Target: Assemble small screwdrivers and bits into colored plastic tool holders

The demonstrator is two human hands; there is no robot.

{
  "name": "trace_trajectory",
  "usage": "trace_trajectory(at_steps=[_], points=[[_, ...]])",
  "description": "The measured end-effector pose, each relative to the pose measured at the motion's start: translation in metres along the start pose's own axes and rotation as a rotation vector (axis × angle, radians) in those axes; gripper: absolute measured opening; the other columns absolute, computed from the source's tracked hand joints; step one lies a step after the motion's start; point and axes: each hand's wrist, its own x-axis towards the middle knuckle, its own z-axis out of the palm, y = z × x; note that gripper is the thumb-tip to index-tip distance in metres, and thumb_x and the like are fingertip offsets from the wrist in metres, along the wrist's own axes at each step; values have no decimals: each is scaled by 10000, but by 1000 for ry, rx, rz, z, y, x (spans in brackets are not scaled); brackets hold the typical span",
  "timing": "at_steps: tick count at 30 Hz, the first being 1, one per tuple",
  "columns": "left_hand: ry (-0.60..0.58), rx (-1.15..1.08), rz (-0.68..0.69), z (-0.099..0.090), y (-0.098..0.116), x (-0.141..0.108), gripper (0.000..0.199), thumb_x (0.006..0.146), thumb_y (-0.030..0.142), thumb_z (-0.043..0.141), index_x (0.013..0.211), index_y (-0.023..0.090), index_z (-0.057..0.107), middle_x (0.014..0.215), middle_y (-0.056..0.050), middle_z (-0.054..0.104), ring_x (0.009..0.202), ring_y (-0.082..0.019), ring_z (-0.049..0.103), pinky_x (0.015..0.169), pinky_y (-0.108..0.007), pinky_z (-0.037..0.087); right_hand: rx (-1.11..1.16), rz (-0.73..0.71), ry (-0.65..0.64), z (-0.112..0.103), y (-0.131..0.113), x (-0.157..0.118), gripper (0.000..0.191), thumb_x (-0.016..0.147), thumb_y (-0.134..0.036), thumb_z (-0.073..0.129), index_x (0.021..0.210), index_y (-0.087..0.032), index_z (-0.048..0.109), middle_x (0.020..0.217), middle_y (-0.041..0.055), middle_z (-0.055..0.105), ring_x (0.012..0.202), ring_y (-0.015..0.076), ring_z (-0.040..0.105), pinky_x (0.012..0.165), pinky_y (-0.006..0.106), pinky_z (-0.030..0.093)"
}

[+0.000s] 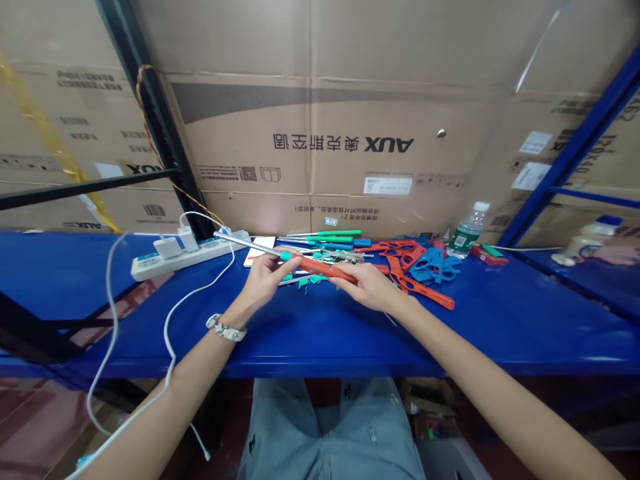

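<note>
Between both my hands is a stick lighter [314, 265] with an orange handle, a green collar and a long metal tube pointing up to the left. My left hand [264, 279] is closed around it near the green collar. The fingers of my right hand [371, 285] grip the other end of the orange handle. Behind and under my hands lies a pile of metal rods and small green pieces. Orange handle shells [425, 293] and blue handle shells [435, 267] lie right of my right hand. Green-handled rods [335, 236] lie behind the pile.
A white power strip [200, 253] with plugs and a trailing white cable [169, 327] is on the left. A green-labelled water bottle [467, 233] stands at the back right of the blue shelf [310, 340]. Large cardboard [240, 127] forms the back; metal posts stand at both sides.
</note>
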Motion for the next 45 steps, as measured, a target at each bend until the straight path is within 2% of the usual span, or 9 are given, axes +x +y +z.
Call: trace_trajectory(at_steps=[4,14,17,21,23,29,32,36,45], points=[[16,-52,-15,0,-8,-4,308,805,467,788,901,179,738,847,-44,706,778,-169,657,737,-302,553,-29,-27,35,1,-1,-7,230,977,-346,599,803,-240,705,663,-16,640,576,147,491,609,266,315],[44,-105,-59,4,-11,-4,332,796,479,788,911,174,727,938,-65,738,888,-198,704,847,-343,575,-127,-73,88,13,-1,-7,234,990,-336,536,805,-228,630,615,-14,541,541,148,448,563,273,265],[-5,-193,-104,9,-8,-4,397,761,490,821,959,161,722,1009,-100,760,941,-229,724,875,-378,587,-80,-72,116,17,-1,-6,217,984,-324,538,811,-227,627,607,-22,533,528,141,450,552,270,282],[-51,-293,-211,13,-5,-5,456,719,484,870,964,131,719,910,-109,785,847,-233,755,848,-386,609,-47,-39,110,21,-2,-3,231,977,-334,543,785,-217,596,612,-27,535,531,130,453,553,268,300],[-17,-310,-239,14,-5,-5,459,704,473,889,954,128,720,889,-102,790,804,-215,756,809,-346,615,-33,22,50,20,-6,0,251,973,-349,552,765,-209,571,614,-24,555,538,128,477,555,265,321],[0,-329,-297,14,-4,-5,464,653,466,923,907,140,711,883,-79,790,730,-172,733,697,-271,609,212,313,-303,20,-24,12,140,969,-312,560,883,-204,538,670,-15,669,471,123,572,521,254,433],[20,-351,-312,13,-2,-5,481,634,471,931,902,142,706,877,-70,787,706,-156,720,686,-263,605,331,318,-186,36,-22,13,209,992,-361,518,846,-212,510,609,-50,569,457,101,484,477,232,361],[-2,-395,-333,13,-3,-3,464,643,439,934,911,139,703,863,-62,782,742,-156,727,728,-267,610,263,245,18,52,-12,10,267,951,-385,574,766,-201,518,609,-59,447,522,90,371,491,235,265],[-34,-404,-350,12,-8,-3,398,699,409,905,928,150,708,923,-73,786,802,-160,741,758,-261,608,142,196,17,48,-3,10,288,941,-399,579,740,-198,535,609,-53,445,546,99,374,520,248,261]])
